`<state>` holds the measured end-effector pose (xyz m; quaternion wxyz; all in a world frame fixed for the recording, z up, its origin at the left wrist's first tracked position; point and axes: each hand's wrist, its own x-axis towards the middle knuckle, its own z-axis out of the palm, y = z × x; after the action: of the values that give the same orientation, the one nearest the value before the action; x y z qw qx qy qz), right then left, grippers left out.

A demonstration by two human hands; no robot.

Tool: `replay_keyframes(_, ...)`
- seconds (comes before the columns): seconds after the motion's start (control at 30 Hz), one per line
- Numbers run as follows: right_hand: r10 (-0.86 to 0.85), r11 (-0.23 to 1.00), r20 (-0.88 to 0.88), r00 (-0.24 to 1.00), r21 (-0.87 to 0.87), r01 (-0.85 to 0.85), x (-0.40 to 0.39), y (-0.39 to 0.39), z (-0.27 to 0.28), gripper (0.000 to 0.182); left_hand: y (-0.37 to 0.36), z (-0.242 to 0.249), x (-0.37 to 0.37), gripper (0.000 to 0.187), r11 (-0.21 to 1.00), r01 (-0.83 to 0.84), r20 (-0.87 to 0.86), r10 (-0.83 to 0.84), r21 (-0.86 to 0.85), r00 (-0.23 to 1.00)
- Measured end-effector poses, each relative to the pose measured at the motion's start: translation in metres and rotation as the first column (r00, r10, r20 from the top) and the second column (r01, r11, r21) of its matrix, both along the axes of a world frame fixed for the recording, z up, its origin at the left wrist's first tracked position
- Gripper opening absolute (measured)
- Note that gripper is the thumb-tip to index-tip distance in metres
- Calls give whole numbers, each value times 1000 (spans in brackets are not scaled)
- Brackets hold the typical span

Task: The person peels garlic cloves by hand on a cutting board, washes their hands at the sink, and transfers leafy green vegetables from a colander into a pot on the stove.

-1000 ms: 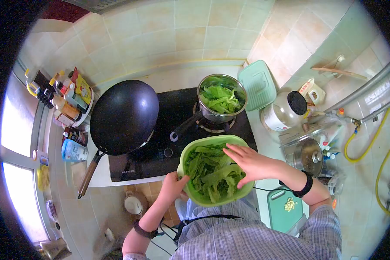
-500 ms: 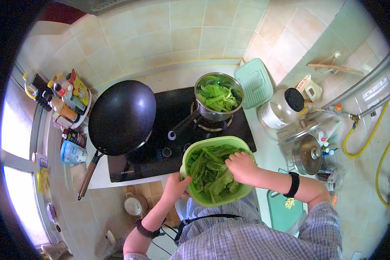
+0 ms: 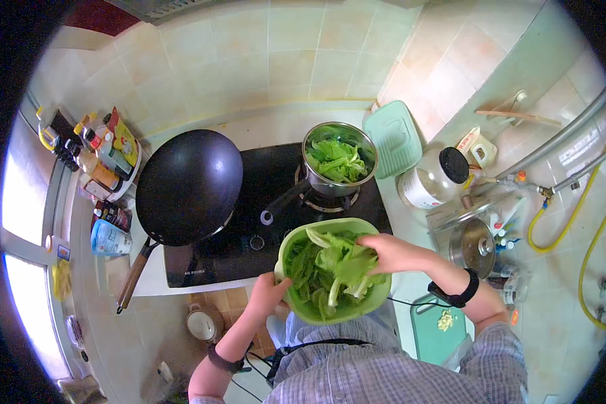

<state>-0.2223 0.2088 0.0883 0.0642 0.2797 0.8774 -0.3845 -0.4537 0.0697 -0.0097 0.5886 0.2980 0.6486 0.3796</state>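
Observation:
A light green plastic basin (image 3: 291,304) full of leafy lettuce is held in front of my body, before the stove edge. My left hand (image 3: 271,293) grips its left rim, thumb over the edge. Over the basin's right side, my right hand (image 3: 386,253) is closed on a bunch of lettuce leaves (image 3: 343,262), lifted a little above the rest. Beyond the basin, a steel saucepan (image 3: 341,153) with cut lettuce in it stands on the right burner, its black handle pointing towards the front left.
A black wok (image 3: 190,188) sits on the left of the black cooktop (image 3: 202,261). Bottles (image 3: 101,168) crowd the left corner. At right stand a large jar (image 3: 432,178), a lidded pot (image 3: 471,244) and a green cutting board (image 3: 432,337) with chopped pale pieces.
My right hand has risen from among the leaves with a bunch of lettuce in it. My left hand still holds the basin's rim. The view has shifted slightly.

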Motion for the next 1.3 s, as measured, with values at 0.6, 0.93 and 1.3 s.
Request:
replay_keyframes(0.6,-409,881,66,910,287,375,-43,189,-12,44,-5,18,-6,24,1000,-17,70,17,-8,997)
replay_keyframes(0.93,-280,854,-172,944,404,327,-43,147,-4,47,-3,30,-9,24,1000,-3,-36,4,10,999)
replay_keyframes(1.3,34,789,132,991,605,-108,-6,-5,-21,78,15,10,-2,21,995,52,-25,-50,82,998)
